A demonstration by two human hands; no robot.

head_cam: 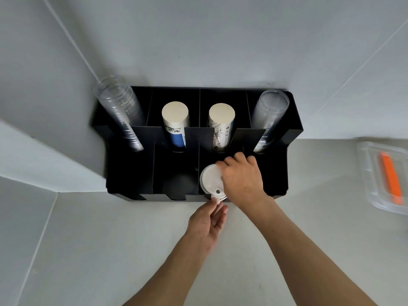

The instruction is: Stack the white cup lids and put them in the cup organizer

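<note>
A black cup organizer [130, 173] stands against the wall on the pale counter. White cup lids [209, 180] sit in its third front compartment from the left, sip hole toward me. My right hand [241, 177] rests over the lids' right side, fingers curled on the rim. My left hand [209, 219] is just below the organizer's front edge, its fingertips pinching the small white tab at the lids' near edge. How many lids lie in the stack is hidden.
The back row holds a clear cup stack [120, 113] at left, two paper cup stacks [175, 122] [221, 124] in the middle, and another clear cup stack [268, 120] at right. A clear plastic box [373, 177] with an orange tool [389, 180] lies at the right.
</note>
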